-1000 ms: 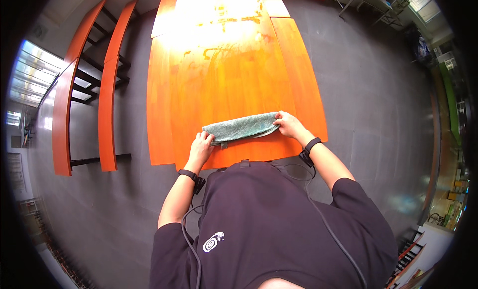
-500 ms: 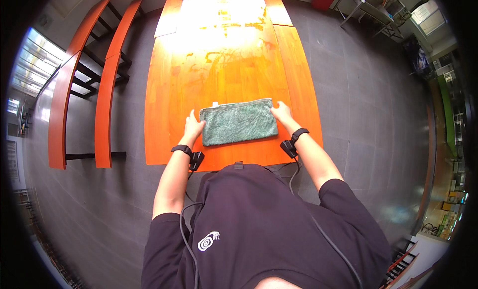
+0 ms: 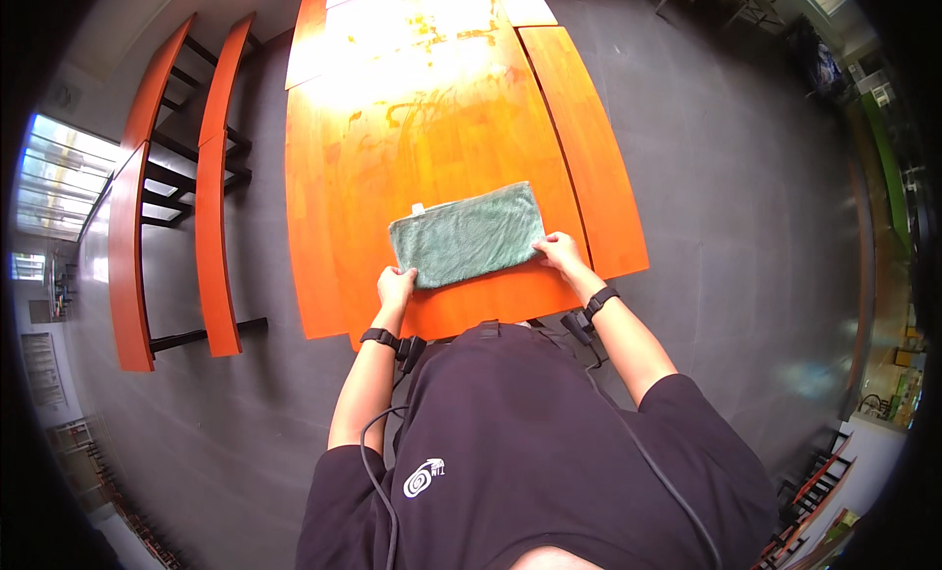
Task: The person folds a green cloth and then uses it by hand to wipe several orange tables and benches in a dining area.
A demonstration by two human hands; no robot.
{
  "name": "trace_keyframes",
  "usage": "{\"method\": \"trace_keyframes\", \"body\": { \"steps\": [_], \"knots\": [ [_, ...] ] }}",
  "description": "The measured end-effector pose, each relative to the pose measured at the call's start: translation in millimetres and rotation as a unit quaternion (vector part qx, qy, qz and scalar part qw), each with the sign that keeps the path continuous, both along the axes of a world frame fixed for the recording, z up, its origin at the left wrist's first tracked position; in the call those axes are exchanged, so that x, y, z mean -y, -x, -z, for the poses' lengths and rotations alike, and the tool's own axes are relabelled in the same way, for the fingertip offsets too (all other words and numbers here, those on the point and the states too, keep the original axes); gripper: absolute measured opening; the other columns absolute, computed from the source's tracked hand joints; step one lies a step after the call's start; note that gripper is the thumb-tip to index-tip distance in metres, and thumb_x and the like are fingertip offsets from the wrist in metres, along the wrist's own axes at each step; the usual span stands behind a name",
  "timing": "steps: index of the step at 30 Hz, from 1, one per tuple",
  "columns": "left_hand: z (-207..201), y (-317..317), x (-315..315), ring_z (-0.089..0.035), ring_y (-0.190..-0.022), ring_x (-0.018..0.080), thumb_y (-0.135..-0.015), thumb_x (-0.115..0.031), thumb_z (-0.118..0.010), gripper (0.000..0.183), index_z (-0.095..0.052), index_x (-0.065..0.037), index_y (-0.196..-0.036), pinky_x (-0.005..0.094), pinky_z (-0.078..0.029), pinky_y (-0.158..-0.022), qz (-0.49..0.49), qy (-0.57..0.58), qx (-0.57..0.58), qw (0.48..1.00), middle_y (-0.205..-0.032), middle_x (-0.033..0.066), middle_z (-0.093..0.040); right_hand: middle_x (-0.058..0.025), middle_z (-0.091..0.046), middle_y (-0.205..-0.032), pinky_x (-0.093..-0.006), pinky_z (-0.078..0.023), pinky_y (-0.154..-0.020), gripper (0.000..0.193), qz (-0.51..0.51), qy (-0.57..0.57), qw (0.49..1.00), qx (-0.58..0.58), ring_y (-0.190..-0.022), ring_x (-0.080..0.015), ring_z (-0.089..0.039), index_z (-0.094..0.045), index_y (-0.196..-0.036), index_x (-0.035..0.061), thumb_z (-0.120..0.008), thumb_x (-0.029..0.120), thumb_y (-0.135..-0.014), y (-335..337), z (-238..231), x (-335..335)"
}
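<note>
A green towel (image 3: 466, 234), folded into a rectangle with a small white tag at its far left edge, lies on the near part of the orange wooden table (image 3: 343, 192). My left hand (image 3: 396, 285) has its fingers closed on the towel's near left corner. At the near right corner, my right hand (image 3: 560, 251) grips the cloth between thumb and fingers. The towel sits slightly aslant, its right end farther from me.
Wet streaks (image 3: 432, 104) and bright glare mark the table's far part. Long orange benches (image 3: 211, 241) with black legs stand on the left over grey floor (image 3: 706, 207). Cables (image 3: 365, 442) run along my arms from black wrist devices (image 3: 410, 352).
Both hands have slid from the towel's side edges down to its near corners and now pinch them. My view has tilted, and the towel appears slightly more turned.
</note>
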State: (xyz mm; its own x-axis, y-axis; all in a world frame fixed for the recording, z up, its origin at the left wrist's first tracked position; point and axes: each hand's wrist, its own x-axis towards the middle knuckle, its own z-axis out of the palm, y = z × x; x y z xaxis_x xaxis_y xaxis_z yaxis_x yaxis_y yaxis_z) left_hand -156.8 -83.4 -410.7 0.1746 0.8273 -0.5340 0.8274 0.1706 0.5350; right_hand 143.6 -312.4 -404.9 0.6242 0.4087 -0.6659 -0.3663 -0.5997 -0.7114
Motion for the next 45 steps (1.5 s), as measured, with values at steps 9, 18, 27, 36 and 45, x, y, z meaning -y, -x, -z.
{"method": "trace_keyframes", "body": {
  "steps": [9,18,27,36,45],
  "knots": [
    [-2,17,12,-0.061,-0.059,0.0094,-0.076,-0.023,-0.082,0.043,-0.059,0.002,-0.102,0.0261,-0.053,-0.053,-0.086,0.239,0.142,0.957,-0.077,0.0042,-0.064,-0.0066,-0.066,-0.086,-0.0303,-0.060,-0.054,0.019,0.101,-0.011,0.995,0.012,-0.076,-0.0165,-0.067,-0.065,-0.085,0.0019,-0.080,0.001,-0.074,-27,-3,-1],
    [-44,13,97,-0.067,-0.069,0.0139,-0.096,-0.016,-0.059,0.031,-0.053,-0.001,-0.123,0.0248,-0.053,-0.055,0.018,0.440,0.166,0.882,-0.105,0.0080,-0.067,-0.0121,-0.062,-0.100,-0.0419,-0.050,-0.084,0.026,0.004,0.059,0.778,0.625,-0.094,-0.0304,-0.059,-0.065,-0.100,0.0052,-0.068,0.006,-0.074,-26,-12,-8],
    [-6,4,42,-0.061,-0.067,0.0121,-0.088,-0.017,-0.068,0.040,-0.054,0.004,-0.120,0.0239,-0.053,-0.058,-0.188,0.146,0.285,0.929,-0.086,0.0068,-0.063,-0.0155,-0.067,-0.084,-0.0435,-0.053,-0.076,0.031,-0.641,-0.130,0.680,0.333,-0.087,-0.0348,-0.067,-0.067,-0.081,0.0055,-0.073,0.036,-0.078,121,-52,-17],
    [-16,-12,41,-0.063,-0.062,0.0137,-0.082,-0.031,-0.077,0.039,-0.064,0.003,-0.097,0.0266,-0.052,-0.054,-0.006,0.012,0.111,0.994,-0.083,0.0090,-0.067,-0.0156,-0.065,-0.087,-0.0419,-0.055,-0.066,0.036,-0.666,-0.098,0.609,0.419,-0.080,-0.0324,-0.068,-0.061,-0.093,0.0042,-0.077,0.029,-0.074,162,-24,-16],
    [-77,-19,42,-0.067,-0.061,0.0171,-0.081,-0.017,-0.077,0.032,-0.056,0.000,-0.099,0.0274,-0.056,-0.052,-0.095,0.163,0.212,0.959,-0.084,0.0105,-0.065,-0.0135,-0.067,-0.074,-0.0399,-0.055,-0.060,0.034,-0.613,-0.069,0.650,0.444,-0.069,-0.0312,-0.069,-0.061,-0.086,-0.0005,-0.076,0.028,-0.074,176,-35,-14]
  ]
}}
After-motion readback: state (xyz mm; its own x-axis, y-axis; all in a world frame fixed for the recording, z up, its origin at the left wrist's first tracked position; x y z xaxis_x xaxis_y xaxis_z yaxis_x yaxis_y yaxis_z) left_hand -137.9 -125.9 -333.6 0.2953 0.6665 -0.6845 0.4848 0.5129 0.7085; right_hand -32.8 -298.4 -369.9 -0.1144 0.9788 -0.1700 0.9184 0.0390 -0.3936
